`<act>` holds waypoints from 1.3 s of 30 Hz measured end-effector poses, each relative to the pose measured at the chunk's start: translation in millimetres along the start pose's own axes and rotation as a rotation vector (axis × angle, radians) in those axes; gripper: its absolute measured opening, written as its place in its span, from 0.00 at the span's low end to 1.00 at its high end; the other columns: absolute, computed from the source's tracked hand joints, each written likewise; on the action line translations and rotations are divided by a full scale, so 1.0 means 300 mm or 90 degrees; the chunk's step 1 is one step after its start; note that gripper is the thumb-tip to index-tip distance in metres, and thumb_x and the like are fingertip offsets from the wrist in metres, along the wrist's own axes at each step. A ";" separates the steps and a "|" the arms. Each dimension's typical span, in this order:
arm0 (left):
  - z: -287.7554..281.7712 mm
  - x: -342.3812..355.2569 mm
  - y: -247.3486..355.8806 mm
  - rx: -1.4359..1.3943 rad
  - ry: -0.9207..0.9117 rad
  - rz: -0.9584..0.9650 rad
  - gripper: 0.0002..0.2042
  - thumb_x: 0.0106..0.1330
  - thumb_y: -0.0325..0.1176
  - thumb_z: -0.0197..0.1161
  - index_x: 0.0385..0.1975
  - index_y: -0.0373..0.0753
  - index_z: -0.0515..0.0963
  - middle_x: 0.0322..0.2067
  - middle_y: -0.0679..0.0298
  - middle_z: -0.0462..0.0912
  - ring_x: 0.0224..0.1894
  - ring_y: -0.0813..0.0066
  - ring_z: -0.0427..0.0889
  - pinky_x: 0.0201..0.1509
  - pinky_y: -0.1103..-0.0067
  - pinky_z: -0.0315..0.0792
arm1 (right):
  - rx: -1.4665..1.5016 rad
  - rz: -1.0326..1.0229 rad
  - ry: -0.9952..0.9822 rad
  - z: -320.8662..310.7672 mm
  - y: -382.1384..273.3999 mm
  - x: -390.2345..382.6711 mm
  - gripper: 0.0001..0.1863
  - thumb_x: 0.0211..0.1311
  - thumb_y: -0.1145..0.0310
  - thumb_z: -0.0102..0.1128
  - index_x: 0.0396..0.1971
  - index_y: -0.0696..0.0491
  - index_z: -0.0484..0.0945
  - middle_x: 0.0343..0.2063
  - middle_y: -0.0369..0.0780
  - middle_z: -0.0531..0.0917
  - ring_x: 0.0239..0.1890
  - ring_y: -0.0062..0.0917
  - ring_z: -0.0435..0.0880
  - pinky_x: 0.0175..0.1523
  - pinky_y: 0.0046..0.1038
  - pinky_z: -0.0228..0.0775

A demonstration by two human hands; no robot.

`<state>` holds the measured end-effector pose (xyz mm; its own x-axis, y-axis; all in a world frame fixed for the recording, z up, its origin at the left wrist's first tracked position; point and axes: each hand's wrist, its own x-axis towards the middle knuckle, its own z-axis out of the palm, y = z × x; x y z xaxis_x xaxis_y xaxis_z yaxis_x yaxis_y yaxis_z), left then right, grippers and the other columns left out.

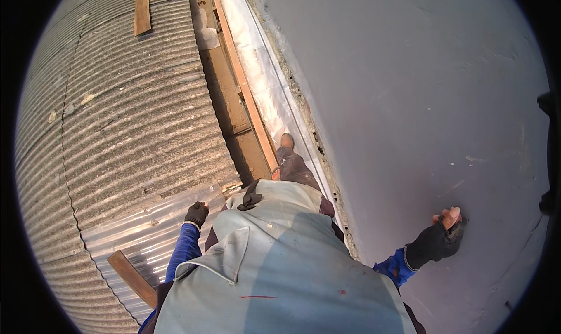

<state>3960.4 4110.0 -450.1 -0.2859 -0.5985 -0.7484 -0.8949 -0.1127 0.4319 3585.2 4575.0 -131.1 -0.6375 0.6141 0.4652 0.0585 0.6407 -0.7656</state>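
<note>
My left hand point(197, 214) wears a dark fingerless glove and hangs over the corrugated roofing at my left side. Its fingers are curled in, and nothing shows in them. On the right, my gloved right hand point(438, 239) is against or very close to the smooth grey wall point(409, 112), its bare fingertips bent inward. Whatever that hand may hold is hidden by the fingers and glove. Blue sleeves cover both forearms, and a pale blue-green apron point(280, 275) covers my front.
A foot point(287, 140) stands on the narrow strip of white sheeting point(257, 59) along the wall. Beside it run a long wooden batten point(245, 91) and a brown gap. Weathered corrugated roofing point(134, 118) fills the left, with loose boards point(142, 10) and a translucent corrugated sheet point(125, 237).
</note>
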 end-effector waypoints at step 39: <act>0.018 0.183 0.420 0.037 -0.030 0.109 0.23 0.61 0.39 0.60 0.52 0.28 0.75 0.32 0.58 0.83 0.35 0.72 0.79 0.44 0.76 0.72 | -0.047 0.037 0.025 0.006 -0.039 -0.001 0.25 0.61 0.46 0.62 0.27 0.58 0.81 0.20 0.36 0.79 0.21 0.21 0.78 0.27 0.22 0.72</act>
<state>3830.1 4067.1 -439.5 -0.4502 -0.5673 -0.6896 -0.8496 0.0345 0.5263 3583.3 4566.5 -123.1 -0.6010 0.6679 0.4389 0.1516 0.6345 -0.7579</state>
